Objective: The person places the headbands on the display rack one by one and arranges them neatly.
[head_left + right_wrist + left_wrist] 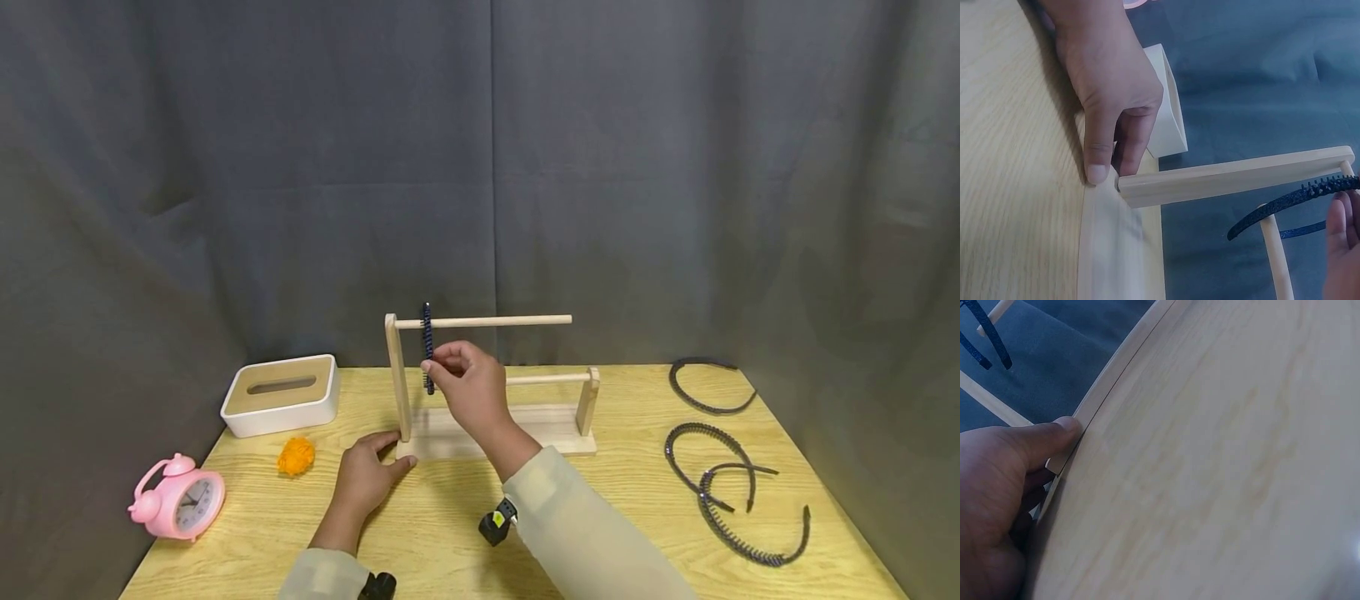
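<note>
A pale wooden two-bar rack point(588, 404) is standing near the back edge of the light wood-grain surface point(622, 467), its upper bar point(510, 321) ending free at the right. Three dark, curved, toothed headbands point(772, 560) are lying well apart from it, toward the right edge. The right hand point(472, 383) is pinching a dark-blue toothed headband point(428, 337) across the upper bar, beside the tall post point(399, 379); the left hand point(367, 475) is gripping the base's point(540, 425) left end between thumb and fingers.

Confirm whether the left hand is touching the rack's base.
Touching: the right wrist view shows the left hand with its thumb tip against the base.
</note>
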The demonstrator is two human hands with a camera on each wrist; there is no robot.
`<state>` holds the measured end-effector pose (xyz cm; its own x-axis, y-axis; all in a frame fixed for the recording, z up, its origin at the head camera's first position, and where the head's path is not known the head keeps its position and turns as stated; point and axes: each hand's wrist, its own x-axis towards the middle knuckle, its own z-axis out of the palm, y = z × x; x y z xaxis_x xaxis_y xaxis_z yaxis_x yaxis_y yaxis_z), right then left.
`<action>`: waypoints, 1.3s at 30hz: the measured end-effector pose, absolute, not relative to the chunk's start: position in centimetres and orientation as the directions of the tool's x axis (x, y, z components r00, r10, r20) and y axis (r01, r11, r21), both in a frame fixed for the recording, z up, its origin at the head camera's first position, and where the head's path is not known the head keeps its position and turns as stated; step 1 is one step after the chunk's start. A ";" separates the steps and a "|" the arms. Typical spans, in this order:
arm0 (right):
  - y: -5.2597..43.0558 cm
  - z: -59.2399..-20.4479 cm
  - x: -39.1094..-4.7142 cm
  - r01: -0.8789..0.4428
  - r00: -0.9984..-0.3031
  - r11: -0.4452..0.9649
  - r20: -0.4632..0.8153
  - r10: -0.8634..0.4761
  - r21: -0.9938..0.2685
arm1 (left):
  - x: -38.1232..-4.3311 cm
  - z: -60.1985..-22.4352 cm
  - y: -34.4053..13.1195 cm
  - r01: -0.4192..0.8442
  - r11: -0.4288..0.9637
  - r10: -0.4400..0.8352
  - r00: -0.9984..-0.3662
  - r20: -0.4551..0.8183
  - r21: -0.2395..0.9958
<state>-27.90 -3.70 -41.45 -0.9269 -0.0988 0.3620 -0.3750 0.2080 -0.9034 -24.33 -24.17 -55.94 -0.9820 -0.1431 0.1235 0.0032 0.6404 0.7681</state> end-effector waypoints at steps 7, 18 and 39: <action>-3.4 -41.6 -27.7 -0.377 -0.926 0.193 0.362 -0.108 -0.906 | -24.3 -55.9 -24.1 -0.007 0.642 -0.147 -0.982 0.115 0.766; 1.3 -43.6 -26.4 -0.341 -0.940 0.208 0.339 -0.046 -0.917 | -24.3 -55.6 -24.0 -0.009 0.638 -0.157 -0.980 0.119 0.770; 22.3 -50.3 -19.7 -0.161 -0.920 0.683 0.358 0.157 -0.713 | -24.4 -56.2 -24.3 -0.008 0.622 -0.154 -0.982 0.112 0.783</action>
